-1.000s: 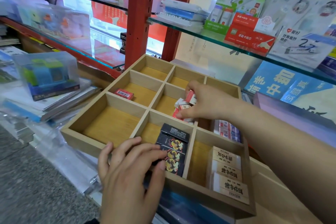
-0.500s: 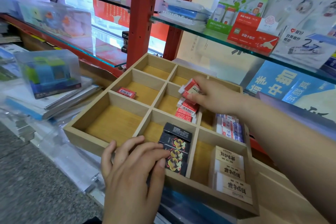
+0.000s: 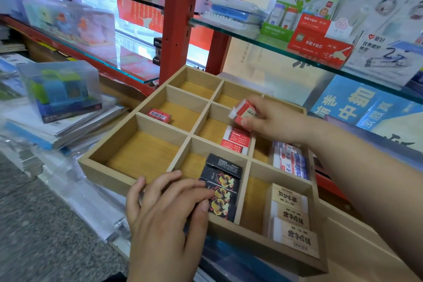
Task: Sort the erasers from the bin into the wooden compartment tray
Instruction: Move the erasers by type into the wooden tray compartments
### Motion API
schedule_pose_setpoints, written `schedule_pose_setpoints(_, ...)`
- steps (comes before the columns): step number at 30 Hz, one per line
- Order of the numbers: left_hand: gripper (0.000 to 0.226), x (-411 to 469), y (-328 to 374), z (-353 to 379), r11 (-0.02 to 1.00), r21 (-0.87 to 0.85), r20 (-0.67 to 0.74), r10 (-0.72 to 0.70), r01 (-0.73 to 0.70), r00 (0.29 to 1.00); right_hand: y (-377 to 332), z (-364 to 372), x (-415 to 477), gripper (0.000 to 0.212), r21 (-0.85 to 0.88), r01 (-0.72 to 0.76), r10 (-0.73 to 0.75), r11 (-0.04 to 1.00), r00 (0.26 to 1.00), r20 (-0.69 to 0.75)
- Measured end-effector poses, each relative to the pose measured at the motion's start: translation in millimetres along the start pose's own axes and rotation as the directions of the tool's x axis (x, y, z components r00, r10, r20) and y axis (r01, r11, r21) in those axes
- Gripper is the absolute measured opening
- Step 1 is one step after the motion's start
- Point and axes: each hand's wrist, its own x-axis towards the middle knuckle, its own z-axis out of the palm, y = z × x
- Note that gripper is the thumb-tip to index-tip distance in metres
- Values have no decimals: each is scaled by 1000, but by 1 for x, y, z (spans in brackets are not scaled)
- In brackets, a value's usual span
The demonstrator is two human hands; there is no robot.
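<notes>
Glass shelf [image 3: 251, 36], clear toy box [image 3: 60, 89]

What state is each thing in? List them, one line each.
Right hand: pinches a red-and-white eraser above the tray.
Left hand: rests on the tray's front edge, touching black erasers.
Red pile: lying in the middle compartment.
Lone red eraser: flat, alone in its compartment.
Tan erasers: lined up in the near right compartment.
</notes>
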Motion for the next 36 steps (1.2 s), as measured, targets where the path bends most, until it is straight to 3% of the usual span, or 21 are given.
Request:
schedule_pose_setpoints(4,34,0,0,0,1000,0,4,-6,6,1000,2,3,7,14,-310,23,-50,951,996,-78)
schedule_pose_setpoints(7,35,0,0,1,1000,5,7,-3,3,1000,3,8,11,24,-371,56,-75,927,996,-38)
schedule_pose_setpoints(12,34,2,0,-1,1000,1,-4,19,-19,1000,7,5,6,29,-336,50,-61,941,998,-23)
schedule_pose_setpoints(15,33,2,0,-1,1000,0,-8,20,-20,1000,8,-1,3,32,-208,-1,-2,978,1000,-14)
schedule_pose_setpoints(19,33,2,1,-1,1000,2,-2,18,-18,1000,8,-2,3,26,-62,13,-19,998,995,-96)
schedule_pose_setpoints(22,34,2,1,-1,1000,1,-6,22,-22,1000,2,0,4,9,74,37,-27,997,992,-123)
schedule_pose_setpoints(27,32,2,1,-1,1000,-2,-10,23,-23,1000,-9,6,18,14,42,145,-137,989,979,-154)
schedule_pose_setpoints(31,26,2,1,-1,1000,-3,-23,29,-29,999,-13,7,18,4,333,41,-4,942,994,-112)
schedule_pose_setpoints(36,33,3,1,-2,1000,0,-11,27,-27,1000,-6,6,7,9,193,2,4,981,1000,-31)
